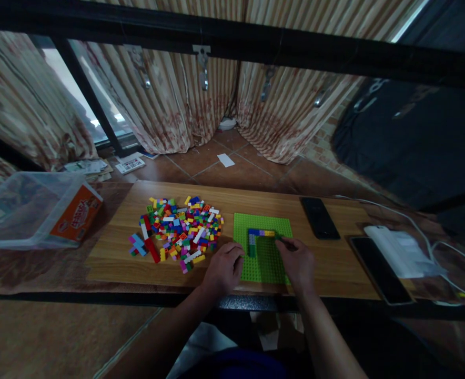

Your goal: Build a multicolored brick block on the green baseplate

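Note:
A green studded baseplate (270, 268) lies on the wooden board, with a corner-shaped line of building bricks (252, 242) on it. Blue, purple, orange and yellow bricks make up its far side; the left side runs toward me in bluish, greyish and green ones. At the far side's right end, the fingertips of my right hand (299, 265) pinch a small dark brick, mostly hidden by the fingers. My left hand (223, 267) rests at the baseplate's left edge, its fingers curled in; whatever may be inside them is hidden.
Left of the baseplate spreads a heap of loose coloured bricks (181, 229). A clear plastic bin (31, 210) with an orange label stands at far left. To the right lie a black phone (319, 218), a second phone (380, 271) and a white device (394, 251) with cables.

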The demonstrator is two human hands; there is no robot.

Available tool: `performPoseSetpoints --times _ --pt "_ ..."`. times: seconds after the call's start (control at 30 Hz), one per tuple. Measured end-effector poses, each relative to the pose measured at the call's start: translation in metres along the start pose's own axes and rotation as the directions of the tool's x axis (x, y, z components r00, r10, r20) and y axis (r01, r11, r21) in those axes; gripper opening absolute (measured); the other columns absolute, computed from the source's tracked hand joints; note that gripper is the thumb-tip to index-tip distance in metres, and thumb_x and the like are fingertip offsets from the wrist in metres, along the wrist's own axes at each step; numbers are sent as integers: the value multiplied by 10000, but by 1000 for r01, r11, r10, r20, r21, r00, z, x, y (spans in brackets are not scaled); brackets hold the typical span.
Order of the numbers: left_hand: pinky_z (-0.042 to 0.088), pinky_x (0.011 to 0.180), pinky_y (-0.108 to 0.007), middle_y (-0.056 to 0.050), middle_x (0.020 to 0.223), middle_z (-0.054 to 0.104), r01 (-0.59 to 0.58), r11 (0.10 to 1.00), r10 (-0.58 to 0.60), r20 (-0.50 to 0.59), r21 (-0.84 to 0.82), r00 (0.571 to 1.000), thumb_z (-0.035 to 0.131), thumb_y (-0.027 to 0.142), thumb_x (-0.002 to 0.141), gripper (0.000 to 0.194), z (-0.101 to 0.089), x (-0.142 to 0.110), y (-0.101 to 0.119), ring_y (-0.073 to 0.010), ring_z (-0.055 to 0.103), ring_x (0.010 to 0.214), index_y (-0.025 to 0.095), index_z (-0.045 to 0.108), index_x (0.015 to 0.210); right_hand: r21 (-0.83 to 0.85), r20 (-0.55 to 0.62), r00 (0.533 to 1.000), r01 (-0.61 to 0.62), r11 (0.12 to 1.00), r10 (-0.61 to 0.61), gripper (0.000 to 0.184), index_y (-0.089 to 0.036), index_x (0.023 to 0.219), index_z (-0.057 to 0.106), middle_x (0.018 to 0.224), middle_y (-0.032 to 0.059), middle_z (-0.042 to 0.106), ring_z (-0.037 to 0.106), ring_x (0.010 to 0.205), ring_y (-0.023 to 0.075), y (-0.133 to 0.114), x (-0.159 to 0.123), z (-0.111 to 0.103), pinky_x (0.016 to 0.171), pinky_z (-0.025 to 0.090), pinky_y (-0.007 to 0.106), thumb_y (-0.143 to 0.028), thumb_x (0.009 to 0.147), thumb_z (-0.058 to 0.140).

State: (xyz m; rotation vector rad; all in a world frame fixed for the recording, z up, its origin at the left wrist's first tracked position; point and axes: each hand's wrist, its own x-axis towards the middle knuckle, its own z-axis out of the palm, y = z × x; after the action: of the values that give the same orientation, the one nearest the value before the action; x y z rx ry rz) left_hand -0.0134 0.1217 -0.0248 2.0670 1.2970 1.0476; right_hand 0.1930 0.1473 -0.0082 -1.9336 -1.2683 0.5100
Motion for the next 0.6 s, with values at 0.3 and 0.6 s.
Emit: performPoseSetpoints --times 0.3,0.6 --pt "521 861 -325 -70 993 630 -9 1000 9 0 -9 1000 490 130 870 146 0 0 -2 -175 605 949 190 614 919 -180 55 996 84 980 -75 373 -135 911 717 831 120 731 665 750 254 -5 -3 5 706 465 360 -438 765 558" --pt "517 851 -322 -67 996 625 -4 1000 4 1 -20 1000 485 121 869 149 0 0 -1 -172 599 941 189 607 919 -254 27 999 49 966 -43 359 -145 902 718 822 111 731 668 747 263 -9 -2 9 680 445 349 -434 769 554"
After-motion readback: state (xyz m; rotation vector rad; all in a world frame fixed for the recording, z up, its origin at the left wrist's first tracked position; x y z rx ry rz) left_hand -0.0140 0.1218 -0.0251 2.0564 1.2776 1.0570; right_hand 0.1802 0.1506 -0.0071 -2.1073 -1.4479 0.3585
